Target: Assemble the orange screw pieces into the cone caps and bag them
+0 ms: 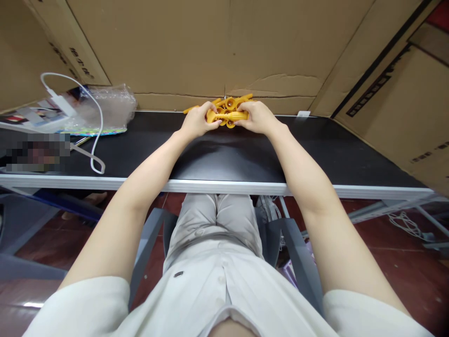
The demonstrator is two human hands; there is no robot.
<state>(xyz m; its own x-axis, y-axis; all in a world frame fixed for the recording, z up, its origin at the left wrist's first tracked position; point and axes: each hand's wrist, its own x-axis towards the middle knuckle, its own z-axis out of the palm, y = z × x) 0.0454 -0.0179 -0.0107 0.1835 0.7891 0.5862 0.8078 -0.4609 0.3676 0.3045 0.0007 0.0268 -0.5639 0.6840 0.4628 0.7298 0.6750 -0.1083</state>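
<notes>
At the far side of the black table, both hands are at a bunch of yellow plastic pieces (pixel 230 103). Several of these have round, cup-like ends and others look like long rods. In front lies one yellow plastic piece with a thin notched middle and a thick ribbed handle (pixel 238 116). My left hand (pixel 197 122) pinches its flared left end. Around the handle at the other end, the fingers of my right hand (pixel 258 118) are closed. Whether either hand also grips pieces behind it cannot be made out.
Cardboard panels (pixel 224 47) wall in the back and right of the black table (pixel 224 161). To the left lie a clear plastic bag (pixel 112 107), a white adapter (pixel 63 104) with a looping white cable (pixel 101 114), and a blurred-out item (pixel 38 152). A small white piece (pixel 303 113) sits at the back edge.
</notes>
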